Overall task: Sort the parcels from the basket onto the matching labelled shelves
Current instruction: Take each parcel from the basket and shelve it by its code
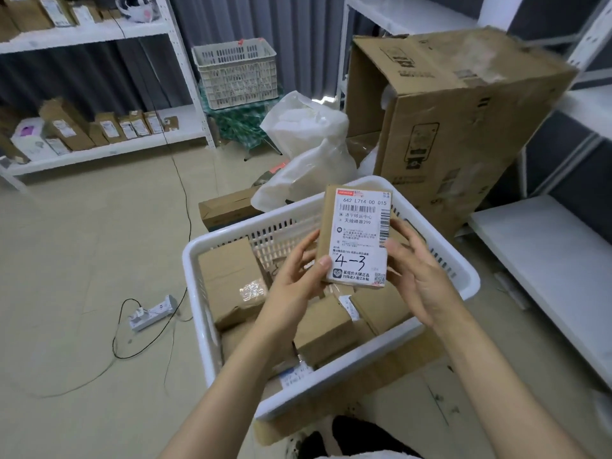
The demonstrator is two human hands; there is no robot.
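Currently holding up a small brown cardboard parcel with a white shipping label (pixel 356 236), just right of centre, label facing the camera and "4-3" scrawled in black marker near the bottom. Using both hands on it: left hand (pixel 298 276) gripping the lower-left corner, thumb pressing on the label right beside the "4", fingers tucked behind. Right hand (pixel 417 276) pinching the right edge, thumb on the front by the side barcode, fingers curling round the back. Holding it upright in the air over a white slotted plastic basket (pixel 331 384), clear of everything inside. Looking past it at a bunch of other brown cardboard parcels (pixel 228 279) lying in that basket, a few showing white labels, way too small to read.

Also catching some stuff around the edges:
- at 2 o'clock, a big battered brown cardboard box (pixel 463 120), tilted, top open
- at 12 o'clock, crumpled white plastic bags (pixel 311 137)
- at 11 o'clock, a second white slotted crate (pixel 235 74)
- at 10 o'clock, a white metal shelving rack (pixel 188 125) carrying rows of brown parcels
- at 3 o'clock, a low white shelf board (pixel 546 260)
- at 8 o'clock, a white power strip (pixel 152 313) lying on the beige floor, black cable looping beside it
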